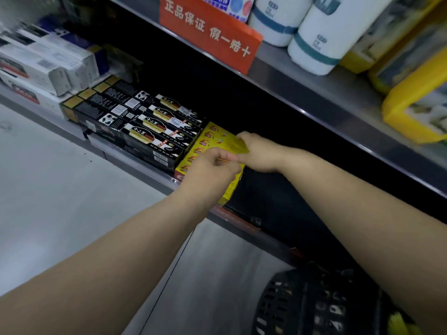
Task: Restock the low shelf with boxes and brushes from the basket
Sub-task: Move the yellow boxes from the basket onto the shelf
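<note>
The left hand (pixel 214 166) nearer the rim and the right hand (pixel 257 152) deeper in both pinch, fingers curled, a flat yellow cardboard box (pixel 216 139) lying front-to-back on the low grey metal shelf (pixel 137 162).

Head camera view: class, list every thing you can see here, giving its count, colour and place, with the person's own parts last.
yellow boxes: several, yellow, low shelf, right of the black ones
black boxes: several in rows, black, low shelf, middle
white boxes: a stack, white, low shelf, far left
low shelf: one, grey edge, across the middle
sign: one, orange-red, upper shelf edge
rolls: two, white with blue bands, upper shelf
yellow packs: at least three, upper shelf, right
basket: one, black, floor, lower right
left hand: one, over the yellow boxes, grip unclear
right hand: one, grips a yellow box
</note>
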A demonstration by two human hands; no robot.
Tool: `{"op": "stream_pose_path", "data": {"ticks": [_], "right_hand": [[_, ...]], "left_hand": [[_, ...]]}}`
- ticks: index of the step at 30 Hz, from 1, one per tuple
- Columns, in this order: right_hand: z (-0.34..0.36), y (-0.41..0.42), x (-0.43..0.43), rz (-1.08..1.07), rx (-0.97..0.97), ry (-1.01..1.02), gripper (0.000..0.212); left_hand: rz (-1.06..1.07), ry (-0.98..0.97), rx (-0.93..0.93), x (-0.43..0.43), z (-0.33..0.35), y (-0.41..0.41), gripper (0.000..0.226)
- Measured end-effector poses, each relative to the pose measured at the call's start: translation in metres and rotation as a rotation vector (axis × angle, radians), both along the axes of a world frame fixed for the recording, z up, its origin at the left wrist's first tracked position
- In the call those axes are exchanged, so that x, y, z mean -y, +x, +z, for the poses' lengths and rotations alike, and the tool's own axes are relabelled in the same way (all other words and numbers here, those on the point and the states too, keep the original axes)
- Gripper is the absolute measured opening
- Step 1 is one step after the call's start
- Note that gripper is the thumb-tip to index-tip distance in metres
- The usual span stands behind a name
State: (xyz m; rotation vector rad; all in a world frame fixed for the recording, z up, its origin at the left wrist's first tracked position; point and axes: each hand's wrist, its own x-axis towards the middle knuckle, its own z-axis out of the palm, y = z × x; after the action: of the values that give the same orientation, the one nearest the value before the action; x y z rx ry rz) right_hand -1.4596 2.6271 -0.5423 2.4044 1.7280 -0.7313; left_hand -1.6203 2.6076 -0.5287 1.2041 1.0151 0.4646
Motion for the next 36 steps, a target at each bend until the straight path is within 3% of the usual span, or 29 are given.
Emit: {"op": "stream_pose_path", "data": {"ticks": [5, 12, 15, 20, 24, 30, 36], "right_hand": [[0.062, -0.01, 0.1, -0.086, -0.153, 0.185, 0.062], [0.103, 0.008, 0.246, -0.397, -0.461, 0.498, 0.026], [0.103, 0.024, 0.308, -0.555, -0.459, 0.53, 0.02], [0.069, 0.048, 0.412, -0.715, -0.206, 0.216, 0.022], [0.049, 0.048, 0.473, -0.736, -0.01, -0.064, 0.056], [0.036, 0.043, 0.487, -0.629, 0.179, -0.245, 0.09], [0.024, 0.031, 0.487, -0.524, 0.285, -0.331, 0.077]], "left_hand": [[-0.218, 0.262, 0.032, 0.037, 0.026, 0.018, 0.013], [-0.481, 0.508, 0.049, 0.099, 0.052, 0.042, 0.019], [-0.649, 0.666, 0.028, 0.132, 0.057, 0.046, 0.017], [-0.899, 0.913, 0.012, 0.19, 0.058, 0.054, 0.01], [-1.034, 0.966, -0.004, 0.225, 0.058, 0.068, 0.013], [-1.254, 0.886, -0.094, 0.262, 0.05, 0.086, 0.019], [-1.341, 0.727, -0.182, 0.277, 0.037, 0.083, 0.012]]}}
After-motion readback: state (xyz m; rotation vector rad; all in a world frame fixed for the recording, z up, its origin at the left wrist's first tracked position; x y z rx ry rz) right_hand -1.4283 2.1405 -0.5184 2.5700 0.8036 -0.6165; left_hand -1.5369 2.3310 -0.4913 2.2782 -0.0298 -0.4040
